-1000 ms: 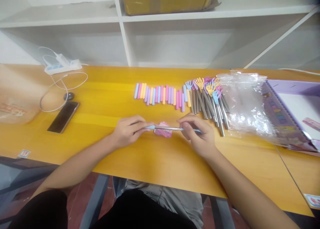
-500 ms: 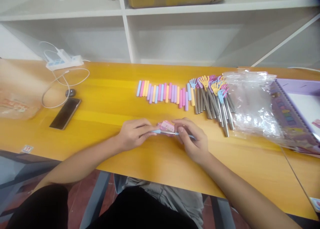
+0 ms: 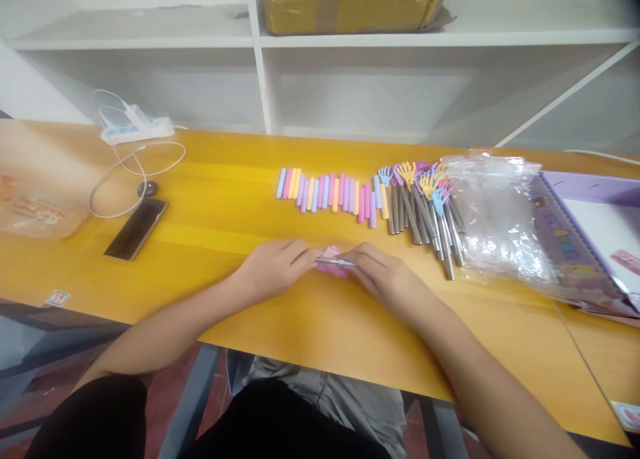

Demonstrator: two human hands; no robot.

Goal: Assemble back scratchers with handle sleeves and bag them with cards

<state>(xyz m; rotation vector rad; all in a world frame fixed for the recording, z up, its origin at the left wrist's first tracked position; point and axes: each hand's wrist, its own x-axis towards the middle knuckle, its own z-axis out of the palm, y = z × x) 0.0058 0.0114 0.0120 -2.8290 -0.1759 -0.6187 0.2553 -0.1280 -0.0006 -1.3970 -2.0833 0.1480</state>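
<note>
My left hand [image 3: 273, 267] and my right hand [image 3: 383, 275] meet at the middle of the yellow table [image 3: 215, 205]. Between their pinched fingers runs a thin metal rod [image 3: 336, 262], only a short piece showing. It lies over a small pink packet [image 3: 333, 255] on the table. Behind my hands lies a row of pastel sleeves [image 3: 330, 192] in pink, purple, blue and yellow. To its right is a pile of metal rods with small coloured hand-shaped heads [image 3: 425, 202].
A crumpled clear plastic bag [image 3: 493, 215] and a purple box [image 3: 590, 239] lie at the right. At the left are a dark phone [image 3: 136, 228], a white cable [image 3: 127, 172], a power strip [image 3: 137, 129] and a tan bag [image 3: 35, 185]. White shelves [image 3: 260, 65] stand behind, holding a taped parcel [image 3: 355, 5].
My hands have drawn closer together along the rod, so less of it shows now. The rod's blue ends have gone out of sight inside my fingers.
</note>
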